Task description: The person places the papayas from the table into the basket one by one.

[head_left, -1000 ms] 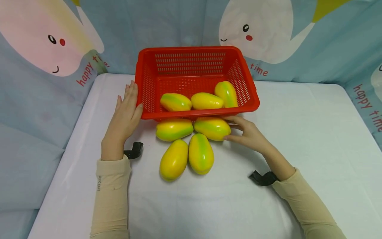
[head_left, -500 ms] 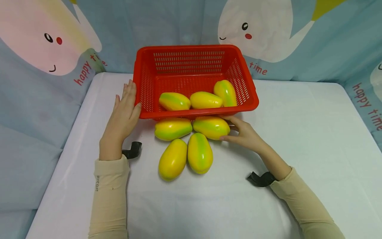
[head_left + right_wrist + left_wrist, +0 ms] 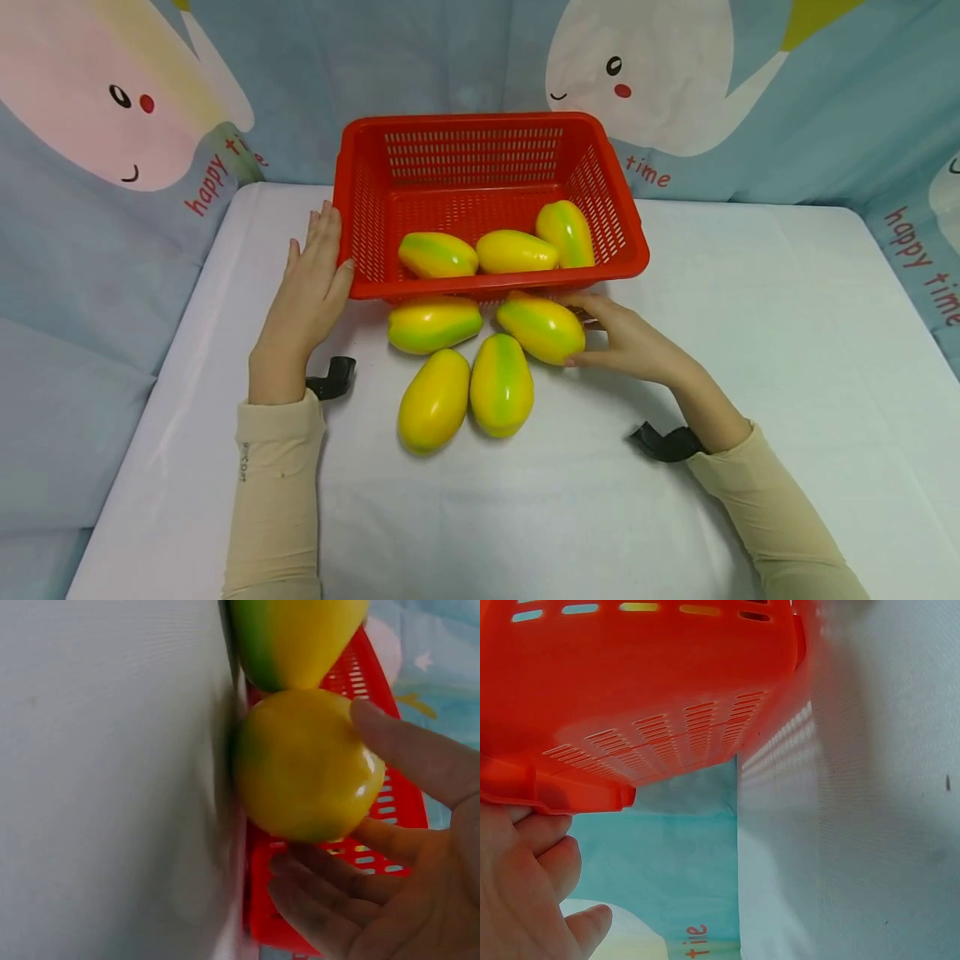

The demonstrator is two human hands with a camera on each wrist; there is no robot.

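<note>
The yellow-green fruit (image 3: 542,328) at your right hand (image 3: 626,340) sits just on the near side of the red basket (image 3: 472,123), at the right of the loose group. Your right thumb and fingers grasp it at its right end; bring them further round its middle, as such glossy skin may slip from an end hold. Ease it rightward from the lengthwise fruit (image 3: 501,387) nearer you; whether those two touch is hard to tell. Your left hand (image 3: 303,287), fingers straight and grasping nothing, rests against the basket's left side: let it steady, not push.
</note>
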